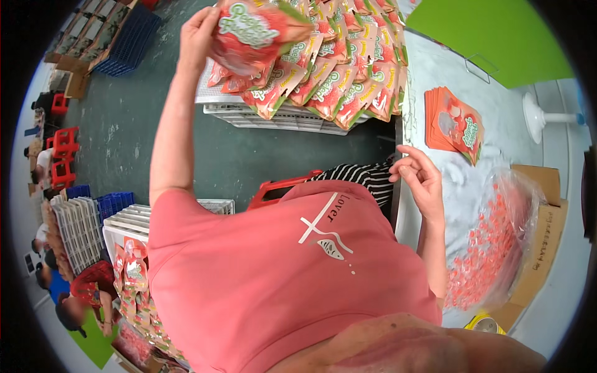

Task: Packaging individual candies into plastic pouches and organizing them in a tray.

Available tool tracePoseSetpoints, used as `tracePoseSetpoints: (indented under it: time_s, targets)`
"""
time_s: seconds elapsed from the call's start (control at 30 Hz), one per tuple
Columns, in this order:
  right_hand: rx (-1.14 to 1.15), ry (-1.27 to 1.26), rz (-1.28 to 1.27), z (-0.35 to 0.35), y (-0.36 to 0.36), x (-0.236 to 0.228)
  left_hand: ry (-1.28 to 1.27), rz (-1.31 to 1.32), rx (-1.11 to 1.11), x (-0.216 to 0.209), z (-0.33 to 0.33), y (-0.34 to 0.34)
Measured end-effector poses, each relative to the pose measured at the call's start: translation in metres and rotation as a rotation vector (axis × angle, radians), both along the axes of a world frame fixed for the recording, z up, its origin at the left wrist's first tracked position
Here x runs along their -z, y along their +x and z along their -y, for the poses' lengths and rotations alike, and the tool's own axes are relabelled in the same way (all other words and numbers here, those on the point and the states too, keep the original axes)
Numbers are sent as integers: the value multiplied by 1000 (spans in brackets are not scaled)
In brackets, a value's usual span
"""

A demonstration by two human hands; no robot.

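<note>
My left hand [198, 34] is raised at the top left, its fingers closed on the edge of a red snack pouch [245, 37] with green and white lettering. The pouch is slightly blurred and hangs over a broad heap of like pouches [336, 81]. These overlap in rows on a white plastic crate [280, 118]. Beside the table's near edge, my right hand [420, 177] is empty, with its fingers loosely bent and apart. Closest to it on the table lies a fanned stack of flat red pouches [457, 127].
On the pale table [429, 68], a cardboard box [544, 242] with a plastic liner spills small red-wrapped pieces [482, 248]. A green panel [497, 37] stands at the far right. More crates [78, 233], red stools [64, 143] and several people are at the left. A red stool [273, 189] is near me.
</note>
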State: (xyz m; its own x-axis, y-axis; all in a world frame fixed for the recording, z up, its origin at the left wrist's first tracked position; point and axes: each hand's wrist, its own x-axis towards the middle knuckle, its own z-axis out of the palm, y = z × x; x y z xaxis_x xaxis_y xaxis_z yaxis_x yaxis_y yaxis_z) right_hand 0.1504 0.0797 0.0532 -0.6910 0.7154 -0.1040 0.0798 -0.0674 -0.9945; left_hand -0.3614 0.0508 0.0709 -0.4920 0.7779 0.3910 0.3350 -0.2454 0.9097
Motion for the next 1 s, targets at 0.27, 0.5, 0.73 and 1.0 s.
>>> tracePoseSetpoints:
  time_s: [0.27, 0.5, 0.73, 1.0]
  targets:
    - [114, -174, 91, 10, 3, 41, -622, -776, -239, 117, -69, -185]
    - [327, -257, 134, 40, 31, 69, -625, -163, -306, 195, -64, -170]
    - [389, -353, 72, 40, 68, 66, -557, 715, 213, 128, -66, -144]
    - [456, -260, -10, 37, 141, 68, -814, 262, 127, 106, -93, -59]
